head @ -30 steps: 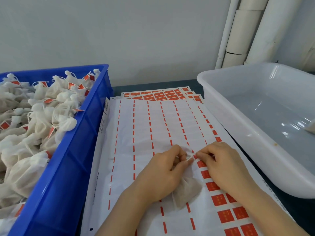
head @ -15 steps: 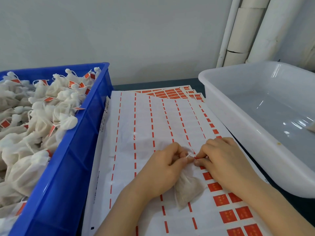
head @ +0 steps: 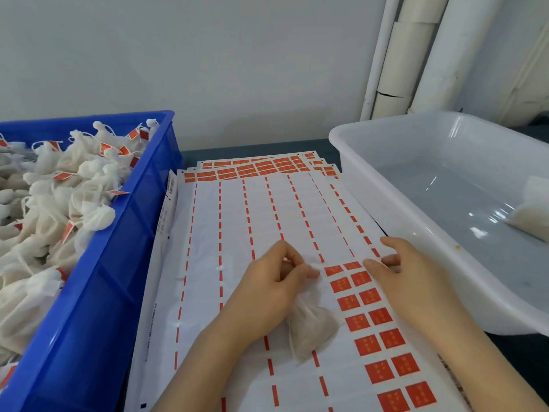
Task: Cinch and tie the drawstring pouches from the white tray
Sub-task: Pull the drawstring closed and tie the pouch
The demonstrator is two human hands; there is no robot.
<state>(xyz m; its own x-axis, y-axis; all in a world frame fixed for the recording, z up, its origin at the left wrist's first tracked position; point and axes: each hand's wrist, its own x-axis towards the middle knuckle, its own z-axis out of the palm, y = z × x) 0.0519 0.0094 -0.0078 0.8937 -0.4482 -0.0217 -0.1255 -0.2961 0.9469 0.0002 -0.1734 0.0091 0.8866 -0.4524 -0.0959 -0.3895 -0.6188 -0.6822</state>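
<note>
My left hand (head: 273, 281) pinches the gathered neck of a small off-white drawstring pouch (head: 312, 331), whose body lies on the label sheet (head: 237, 218) below my fingers. To the right of the pouch, my right hand (head: 416, 281) rests its fingertips at the top of the red label column (head: 371, 319), a short gap away. Whether a label is between those fingertips is unclear. The white tray (head: 359, 185) stands on the right with a loose pouch (head: 531, 209) at its far right.
A blue crate (head: 118, 263) on the left is heaped with tied pouches (head: 59, 203) carrying red tags. More label sheets lie stacked under the top one. White pipes run up the wall behind the tray.
My right hand has let go at the pouch neck and moved right onto the red labels. The left hand keeps its pinch on the pouch, which has barely moved.
</note>
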